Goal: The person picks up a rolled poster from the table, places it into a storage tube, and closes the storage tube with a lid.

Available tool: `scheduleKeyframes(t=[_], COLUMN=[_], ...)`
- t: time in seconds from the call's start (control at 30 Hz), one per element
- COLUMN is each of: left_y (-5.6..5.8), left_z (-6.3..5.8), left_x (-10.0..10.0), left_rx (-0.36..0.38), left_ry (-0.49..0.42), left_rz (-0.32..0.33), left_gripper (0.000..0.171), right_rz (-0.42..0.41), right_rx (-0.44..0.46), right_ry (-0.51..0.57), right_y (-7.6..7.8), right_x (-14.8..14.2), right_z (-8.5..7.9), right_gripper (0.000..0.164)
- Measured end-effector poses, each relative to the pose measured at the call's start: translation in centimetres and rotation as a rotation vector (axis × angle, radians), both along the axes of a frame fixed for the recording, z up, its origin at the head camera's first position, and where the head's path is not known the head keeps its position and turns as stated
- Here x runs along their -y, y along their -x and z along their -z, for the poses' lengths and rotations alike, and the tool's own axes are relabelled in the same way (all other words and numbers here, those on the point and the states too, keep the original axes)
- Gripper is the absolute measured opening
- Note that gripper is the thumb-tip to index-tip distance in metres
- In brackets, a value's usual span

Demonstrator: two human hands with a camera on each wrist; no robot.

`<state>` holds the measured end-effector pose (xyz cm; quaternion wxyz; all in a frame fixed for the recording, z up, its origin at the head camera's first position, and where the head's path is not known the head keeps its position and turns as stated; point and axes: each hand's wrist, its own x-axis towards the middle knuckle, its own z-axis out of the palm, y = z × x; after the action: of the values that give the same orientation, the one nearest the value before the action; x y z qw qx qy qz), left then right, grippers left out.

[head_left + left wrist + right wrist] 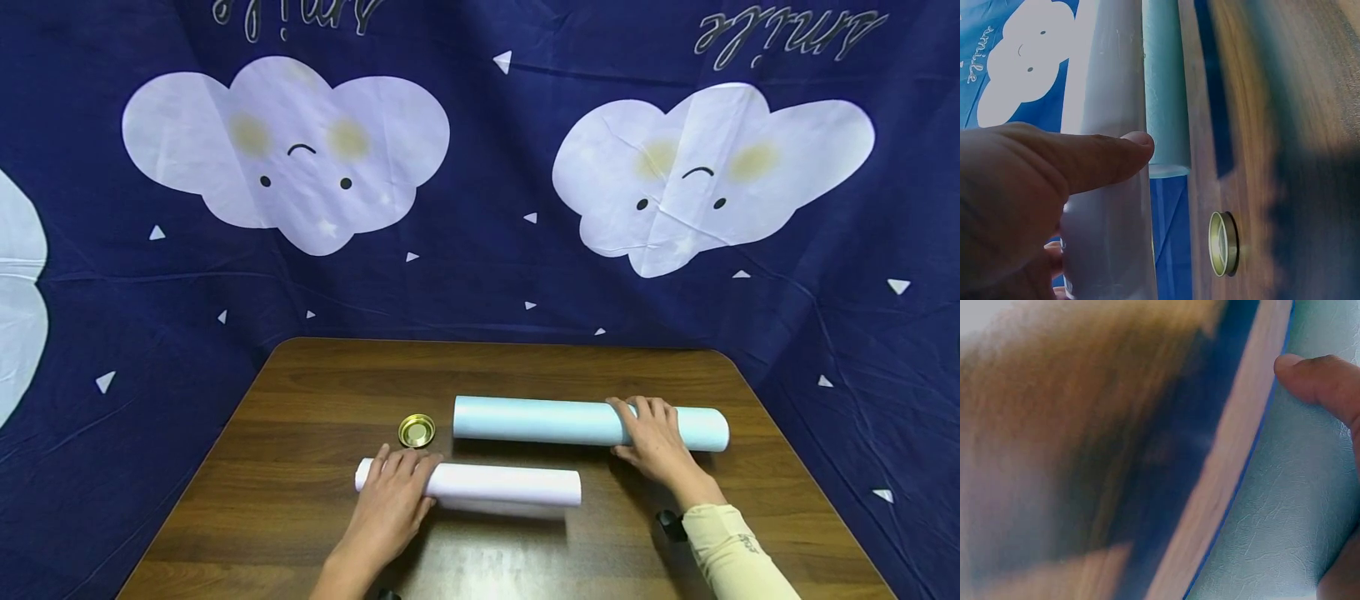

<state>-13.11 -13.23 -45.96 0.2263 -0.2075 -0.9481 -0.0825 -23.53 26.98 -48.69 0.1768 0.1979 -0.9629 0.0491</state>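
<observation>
A white paper roll (510, 484) lies crosswise in the nearer part of the scene, its shadow falling just below it. My left hand (393, 500) grips it near its left end. In the left wrist view the thumb (1110, 156) reaches across the white roll. Farther back is a longer, thicker light blue roll (536, 420). My right hand (656, 437) holds that one right of its middle, fingers over the top. Its thumb (1316, 375) presses on the blue, finely creased surface in the right wrist view.
A small round gold metal lid (416, 431) lies left of the blue roll, just behind the white roll. The brown wooden table (300, 417) has rounded back corners. Behind it hangs a dark blue curtain (495, 167) printed with clouds.
</observation>
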Motion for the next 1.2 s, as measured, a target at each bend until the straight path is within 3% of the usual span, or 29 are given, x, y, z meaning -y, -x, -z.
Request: scheduleKeyframes(t=[0.53,0.97,1.2], left_y=[0.4,0.8,1.2], left_z=[-0.7,-1.5,-1.9], left_x=[0.2,0.7,1.0], left_rx=[0.007,0.025,0.02], left_ry=[0.001,-0.007,-0.006], left_rz=[-0.005,-0.02,-0.026], left_gripper=[0.059,0.059,0.059], right_rz=[-0.003,-0.025,-0.017], right_rx=[-0.026,-0.111,-0.094], right_ry=[-0.002,0.004,0.023], right_y=[0.4,0.4,0.2], right_x=[-0.4,-1.5,-2.0], right_z=[-1.7,-2.8,-3.5], right_gripper=[0.08,0.083,0.083])
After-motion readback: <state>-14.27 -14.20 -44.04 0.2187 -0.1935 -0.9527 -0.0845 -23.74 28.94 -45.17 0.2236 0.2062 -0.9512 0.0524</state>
